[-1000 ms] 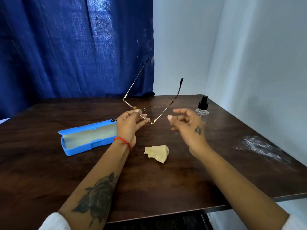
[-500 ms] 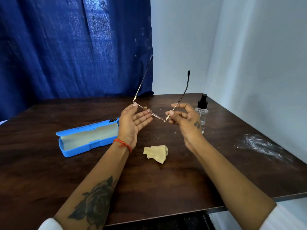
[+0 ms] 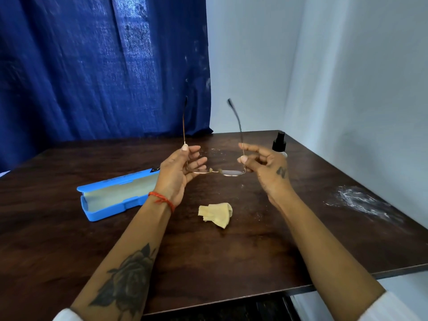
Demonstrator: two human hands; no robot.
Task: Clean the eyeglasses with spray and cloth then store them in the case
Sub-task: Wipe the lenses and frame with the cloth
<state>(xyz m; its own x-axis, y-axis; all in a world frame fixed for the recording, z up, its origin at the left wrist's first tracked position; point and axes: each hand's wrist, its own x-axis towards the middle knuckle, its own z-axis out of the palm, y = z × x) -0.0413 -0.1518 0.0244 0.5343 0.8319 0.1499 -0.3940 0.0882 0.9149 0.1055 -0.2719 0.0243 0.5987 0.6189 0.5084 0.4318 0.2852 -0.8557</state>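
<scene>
Since half a second earlier, both my hands had spread apart and the thin gold wire-framed eyeglasses (image 3: 228, 173) had turned so the lenses faced down and the temples stood nearly upright. At the far left, the open bright-blue plastic glasses case (image 3: 108, 200) lay on the dark wooden bench (image 3: 231, 262), its pale lining showing. My left hand (image 3: 177, 174), with a red thread at the wrist, pinched the left temple between thumb and fingers (image 3: 196, 162), the other fingers loosely spread. Below the glasses, nearer me, the crumpled pale-yellow cleaning cloth (image 3: 216, 214) rested on the bench, untouched. My right hand (image 3: 266, 170) gripped the right temple near its hinge, thumb against forefinger. Just behind that hand stood the small clear spray bottle with a black pump top (image 3: 279, 143). A whitish smear (image 3: 361, 202) marked the bench at the right.
</scene>
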